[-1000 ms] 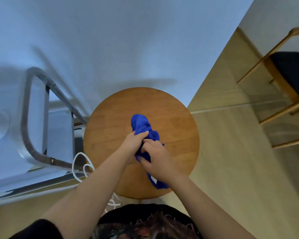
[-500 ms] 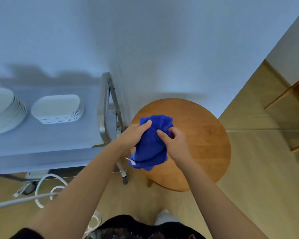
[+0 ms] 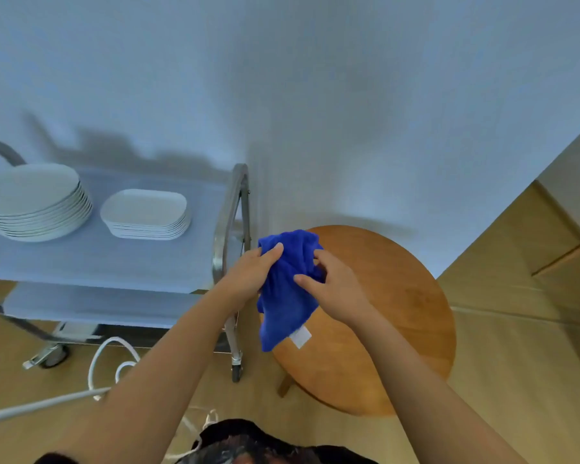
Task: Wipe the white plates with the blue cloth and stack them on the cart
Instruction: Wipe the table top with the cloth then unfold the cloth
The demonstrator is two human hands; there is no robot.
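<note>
Head-camera footage is taken from above, looking down on both forearms. Far to the left of the hands, a stack of round white plates [image 3: 31,202] is seen on the top shelf of the cart [image 3: 91,262], and a lower stack of rounded-rectangular white plates [image 3: 146,212] is set just beside it, nearer the hands but apart from the round stack. A white cable [image 3: 111,360] is coiled on the floor below the cart, left of the left forearm. The cart's metal end frame [image 3: 230,222] is seen directly behind the left hand [image 3: 248,274]. The blue cloth [image 3: 287,289] is gripped by that hand, whose thumb is laid over the upper left edge and whose fingers are hidden behind the fabric. The cloth is held up between the two hands, bunched at the top and hanging down, with a white tag [image 3: 300,337] at its lower corner. Its right side is pinched by the right hand [image 3: 335,283], the thumb being pressed on the front and the fingers curled into the folds. A round wooden table [image 3: 399,306] is seen beneath and to the right of the right hand.
</note>
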